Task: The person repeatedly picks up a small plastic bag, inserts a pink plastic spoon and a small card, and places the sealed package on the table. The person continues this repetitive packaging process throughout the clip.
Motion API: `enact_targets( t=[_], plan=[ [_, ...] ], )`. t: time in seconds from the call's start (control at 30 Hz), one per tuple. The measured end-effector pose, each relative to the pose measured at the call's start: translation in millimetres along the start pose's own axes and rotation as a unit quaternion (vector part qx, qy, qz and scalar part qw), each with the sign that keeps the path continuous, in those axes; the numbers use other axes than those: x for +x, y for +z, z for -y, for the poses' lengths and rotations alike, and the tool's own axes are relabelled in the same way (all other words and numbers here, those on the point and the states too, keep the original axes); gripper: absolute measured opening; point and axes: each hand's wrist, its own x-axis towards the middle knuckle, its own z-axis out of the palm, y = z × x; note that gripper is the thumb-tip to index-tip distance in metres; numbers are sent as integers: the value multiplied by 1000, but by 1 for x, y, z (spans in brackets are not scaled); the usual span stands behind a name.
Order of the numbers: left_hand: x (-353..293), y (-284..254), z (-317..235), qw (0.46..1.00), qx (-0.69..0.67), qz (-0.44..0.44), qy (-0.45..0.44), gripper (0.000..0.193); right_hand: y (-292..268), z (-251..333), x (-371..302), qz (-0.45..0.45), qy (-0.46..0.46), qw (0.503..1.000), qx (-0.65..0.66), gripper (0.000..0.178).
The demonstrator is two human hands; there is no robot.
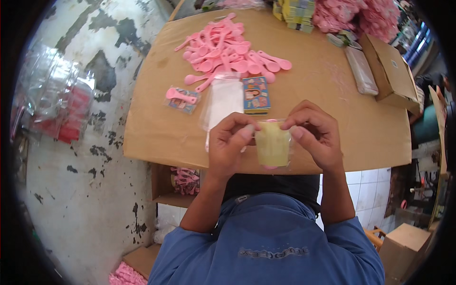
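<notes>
Between my two hands, near the table's front edge, is a small clear bag point(274, 151) with a pale yellow card in it. Bits of pink show at its top and bottom edges. My left hand point(231, 142) pinches the bag's upper left corner, thumb against fingers. At the upper right corner my right hand point(316, 135) grips it the same way. Just beyond lie a stack of flat clear bags point(227, 97), partly behind my left hand, and a stack of blue printed cards point(256, 92). A packed bag with a pink spoon point(182, 98) on a card rests to the left.
A heap of pink spoons point(228, 50) covers the table's far middle. Behind are bundled yellow cards point(297, 13) and pink bagged spoons point(356, 16). A cardboard box point(392, 71) and a clear-wrapped pack point(361, 71) stand at the right. Below the table's left front, a shelf holds pink pieces point(186, 180).
</notes>
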Motion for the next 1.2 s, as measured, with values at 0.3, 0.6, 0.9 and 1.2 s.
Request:
enact_targets(
  t=[0.3, 0.6, 0.9, 1.2],
  plan=[
    [-17, 13, -35, 966, 205, -43, 151, 35, 23, 15, 1, -111, 4, 993, 30, 26],
    [28, -107, -92, 626, 706, -111, 313, 18, 63, 115, 2, 182, -217, 959, -26, 18],
    [30, -147, -73, 683, 717, -35, 132, 40, 46, 131, -8, 119, -406, 884, -199, 54],
    [40, -128, -68, 678, 699, -87, 210, 21, 0, -15, 59, -36, 101, 956, -273, 30]
  ],
)
